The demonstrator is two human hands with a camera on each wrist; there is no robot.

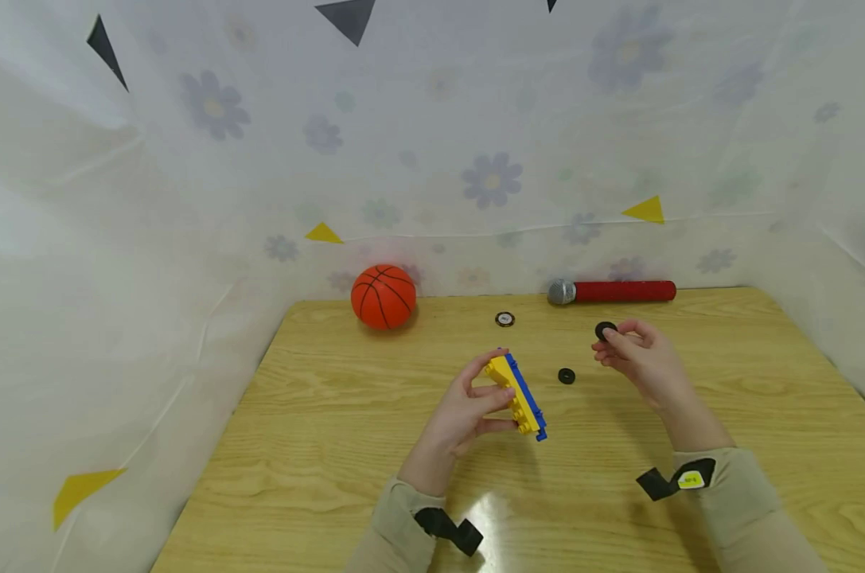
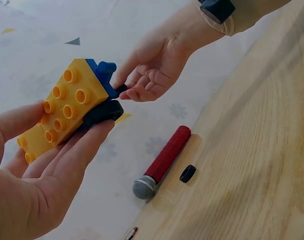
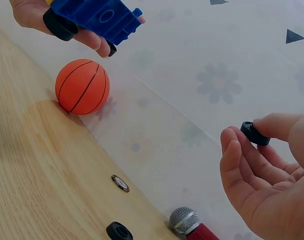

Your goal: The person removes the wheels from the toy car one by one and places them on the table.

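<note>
Between the two hands, lifted just above the wooden table (image 1: 346, 446), sits the toy block car (image 1: 520, 395) — a yellow studded brick on a blue base, held on edge by the left hand (image 1: 468, 414), whose fingers and thumb curl round it. From the left wrist view a black wheel already sits on the underside near the fingertips. The right hand (image 1: 640, 358) is off to the right of the car and slightly further back, well apart from it, and pinches a small black wheel (image 1: 605, 330) between thumb and forefinger, the other fingers loosely bent. By my judgement the step in hand is fitting wheels to the base: this wheel has been picked up and not yet brought to the car. The next move would call for turning the wheel so its hub faces the blue side, carrying it across the gap, and pressing it on squarely while the left hand keeps the car steady — a skewed approach could let the wheel slip from the pinch. A second loose wheel (image 1: 566, 376) lies on the table between the hands. Further back lie a small round disc (image 1: 504, 319), an orange basketball (image 1: 383, 297) and a red-handled microphone (image 1: 611, 291), against the flowered cloth backdrop (image 1: 432, 143).
</note>
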